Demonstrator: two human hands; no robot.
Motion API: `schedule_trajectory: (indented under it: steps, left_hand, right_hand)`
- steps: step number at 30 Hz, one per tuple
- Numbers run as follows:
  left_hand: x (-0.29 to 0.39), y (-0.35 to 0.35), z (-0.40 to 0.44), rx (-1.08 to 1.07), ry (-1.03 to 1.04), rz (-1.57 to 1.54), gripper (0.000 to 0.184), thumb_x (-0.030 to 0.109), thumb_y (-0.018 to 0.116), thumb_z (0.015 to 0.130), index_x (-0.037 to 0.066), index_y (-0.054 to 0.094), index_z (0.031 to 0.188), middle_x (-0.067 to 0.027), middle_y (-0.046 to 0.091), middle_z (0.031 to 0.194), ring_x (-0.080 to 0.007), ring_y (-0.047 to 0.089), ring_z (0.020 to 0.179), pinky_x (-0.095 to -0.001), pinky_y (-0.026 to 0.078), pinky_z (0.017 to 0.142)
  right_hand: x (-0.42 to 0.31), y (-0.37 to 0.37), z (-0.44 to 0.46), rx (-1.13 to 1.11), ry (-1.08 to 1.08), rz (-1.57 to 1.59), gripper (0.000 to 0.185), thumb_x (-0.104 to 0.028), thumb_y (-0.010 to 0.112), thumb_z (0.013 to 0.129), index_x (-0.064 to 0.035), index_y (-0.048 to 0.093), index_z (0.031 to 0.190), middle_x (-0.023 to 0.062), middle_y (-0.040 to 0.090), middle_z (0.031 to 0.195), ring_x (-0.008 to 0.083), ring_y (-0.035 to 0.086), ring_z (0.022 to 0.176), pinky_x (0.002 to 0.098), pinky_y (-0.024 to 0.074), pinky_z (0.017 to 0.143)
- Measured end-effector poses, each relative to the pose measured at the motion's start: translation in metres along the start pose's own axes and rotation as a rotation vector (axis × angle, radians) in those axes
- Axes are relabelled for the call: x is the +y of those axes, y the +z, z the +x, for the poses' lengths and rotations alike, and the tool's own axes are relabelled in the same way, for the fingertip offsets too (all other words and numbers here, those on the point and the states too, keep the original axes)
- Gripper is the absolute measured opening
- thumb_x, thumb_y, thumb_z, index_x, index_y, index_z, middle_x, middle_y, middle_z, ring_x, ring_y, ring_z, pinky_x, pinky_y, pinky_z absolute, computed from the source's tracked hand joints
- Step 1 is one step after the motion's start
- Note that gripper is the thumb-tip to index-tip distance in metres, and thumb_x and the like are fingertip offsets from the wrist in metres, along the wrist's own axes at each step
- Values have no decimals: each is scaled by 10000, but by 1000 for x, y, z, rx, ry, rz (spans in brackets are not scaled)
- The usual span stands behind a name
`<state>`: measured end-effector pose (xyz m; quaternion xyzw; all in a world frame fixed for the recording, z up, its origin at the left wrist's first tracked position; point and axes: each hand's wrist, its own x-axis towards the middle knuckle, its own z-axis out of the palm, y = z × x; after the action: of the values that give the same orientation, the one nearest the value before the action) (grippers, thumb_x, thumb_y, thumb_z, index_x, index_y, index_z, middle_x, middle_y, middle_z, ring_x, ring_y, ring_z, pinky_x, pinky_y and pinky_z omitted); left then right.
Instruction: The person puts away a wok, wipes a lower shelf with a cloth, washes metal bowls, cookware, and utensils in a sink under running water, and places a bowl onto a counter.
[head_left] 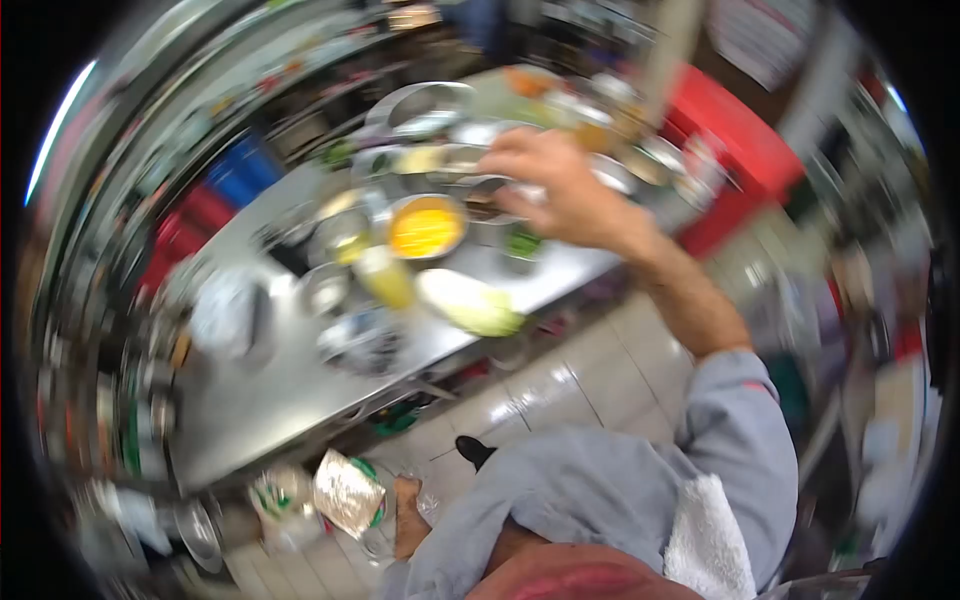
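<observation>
My right hand [550,185] is over the far part of the steel table [235,400], above small containers. Its fingers look spread and curved, with nothing clearly held, though motion blurs them. Nearby stand a bowl of yellow liquid [426,227] and a container of chopped greens [522,243]. A pale green cabbage-like vegetable [470,303] lies near the table edge, beside a bottle with yellow contents [384,278]. Low down, my left hand [407,489] is beside a shiny silver package [348,492]; its fingers cannot be made out.
A large metal bowl [430,108] stands at the back. Beyond the table's right end is a red chest [735,150]. A wrapped pale bundle [224,312] sits on the left. Shelves line the left side, and tiled floor [560,390] shows below the table.
</observation>
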<state>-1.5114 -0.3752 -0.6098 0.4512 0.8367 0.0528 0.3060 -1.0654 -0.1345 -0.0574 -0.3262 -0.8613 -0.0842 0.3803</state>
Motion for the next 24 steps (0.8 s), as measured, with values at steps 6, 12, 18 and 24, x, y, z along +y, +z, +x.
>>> schedule_trajectory:
  steps: [6, 12, 18, 24]
  left_hand:
    - [217, 77, -7, -523, 337, 242, 186, 76, 571, 613, -34, 569, 763, -172, 580, 660, -268, 598, 658, -377, 443, 529]
    - [446, 204, -106, -900, 723, 231, 95, 80, 529, 676, 39, 565, 753, -71, 545, 622, -169, 494, 551, -298, 372, 474]
    - [625, 215, -333, -1654, 861, -188, 154, -7, 503, 746, -7, 534, 897, -128, 571, 982, -195, 579, 832, -332, 474, 749]
    - [702, 166, -400, -2006, 654, -303, 249, -28, 548, 729, -13, 510, 974, -143, 550, 1077, -212, 545, 955, -345, 449, 851]
  right_hand:
    - [53, -36, -308, -323, 912, 90, 429, -40, 607, 694, -90, 533, 1114, 136, 511, 1088, 305, 482, 1061, 401, 422, 876]
    - [-5, -56, -558, -343, 1705, 59, 839, 0, 633, 648, -246, 260, 1358, 199, 291, 1279, 398, 359, 1161, 507, 375, 911]
    - [-50, -99, -607, -180, 2068, -53, 1023, -32, 712, 613, -381, 134, 1382, 183, -31, 1447, 429, 126, 1298, 637, 257, 949]
    - [27, -138, -665, 445, 1947, -554, 538, -61, 644, 681, -254, 495, 1161, 160, 180, 1394, 398, 207, 1262, 630, 276, 918]
